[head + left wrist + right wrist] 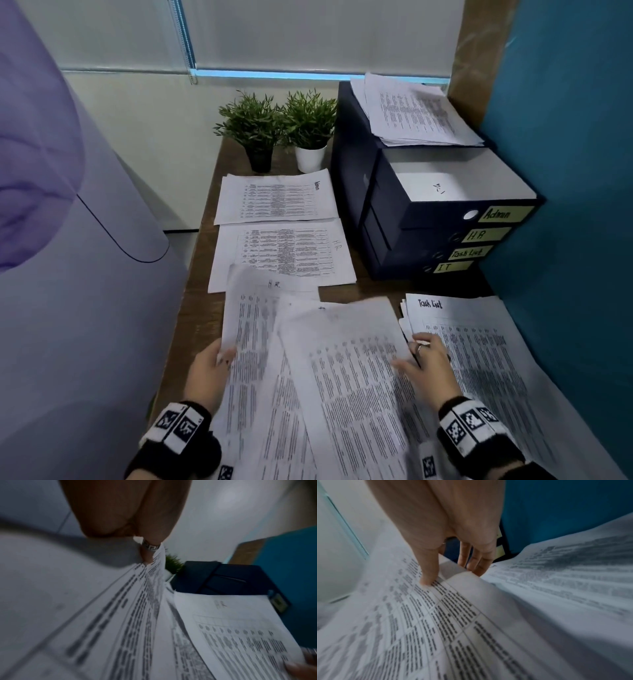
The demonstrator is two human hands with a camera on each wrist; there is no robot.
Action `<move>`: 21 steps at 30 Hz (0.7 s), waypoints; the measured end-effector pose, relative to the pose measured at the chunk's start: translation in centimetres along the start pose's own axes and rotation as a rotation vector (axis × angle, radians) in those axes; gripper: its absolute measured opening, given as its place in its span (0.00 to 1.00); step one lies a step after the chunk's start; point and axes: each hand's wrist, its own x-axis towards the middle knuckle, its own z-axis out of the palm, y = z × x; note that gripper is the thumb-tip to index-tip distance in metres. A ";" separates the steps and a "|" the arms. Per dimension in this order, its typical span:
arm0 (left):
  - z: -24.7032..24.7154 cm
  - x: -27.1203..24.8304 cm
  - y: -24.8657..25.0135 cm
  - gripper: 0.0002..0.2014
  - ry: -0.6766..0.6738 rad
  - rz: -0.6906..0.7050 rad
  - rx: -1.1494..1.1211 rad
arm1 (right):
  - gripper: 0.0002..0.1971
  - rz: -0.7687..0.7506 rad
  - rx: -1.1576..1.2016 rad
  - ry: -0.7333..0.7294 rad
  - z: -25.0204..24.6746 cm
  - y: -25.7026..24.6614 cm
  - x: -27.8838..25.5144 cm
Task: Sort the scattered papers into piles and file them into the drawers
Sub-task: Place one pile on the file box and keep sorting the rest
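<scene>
A fan of printed sheets [308,370] lies low in the head view, over the wooden desk. My left hand [214,363] grips the left edge of a sheet marked HR [250,315], also seen as the HR sheet [231,622] in the left wrist view. My right hand [419,359] pinches the right edge of the top sheet [356,359], thumb [428,573] on the print and fingers [476,561] under the edge. Sorted piles lie beyond: Admin pile [277,198], HR pile [287,253], Task List pile [479,349]. The dark drawer unit [428,219] has its top Admin drawer [455,185] pulled out.
Two small potted plants [281,126] stand at the back of the desk. More papers [414,109] sit on top of the drawer unit. A blue partition [575,171] closes the right side, and a pale curved panel [68,240] the left.
</scene>
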 end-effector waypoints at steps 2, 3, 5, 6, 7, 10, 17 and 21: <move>-0.8 -0.9 2.8 0.19 -0.002 0.122 0.017 | 0.06 -0.023 0.015 -0.030 -0.7 -0.8 -0.2; -1.4 -1.4 4.4 0.25 -0.004 0.190 0.016 | 0.12 -0.033 0.032 -0.059 -1.0 -1.2 -0.2; -2.6 -2.0 7.1 0.38 0.016 0.330 0.077 | 0.19 -0.056 0.112 -0.088 -1.3 -2.1 -0.2; -3.3 -2.0 8.2 0.43 0.018 0.405 0.128 | 0.16 -0.065 0.164 -0.097 -1.3 -2.7 -0.3; -3.9 -2.1 9.3 0.47 0.008 0.458 0.189 | 0.12 -0.065 0.222 -0.111 -1.3 -3.3 -0.4; -5.8 -1.3 10.5 0.43 -0.029 0.615 0.300 | 0.08 -0.084 0.379 -0.157 -0.7 -5.7 -0.7; -6.7 -4.9 14.2 0.33 -0.256 0.705 0.097 | 0.19 -0.195 0.591 -0.213 2.8 -11.1 -0.5; -6.2 -4.6 15.1 0.22 -0.086 0.758 0.052 | 0.44 -0.167 0.659 -0.212 3.8 -14.3 -0.3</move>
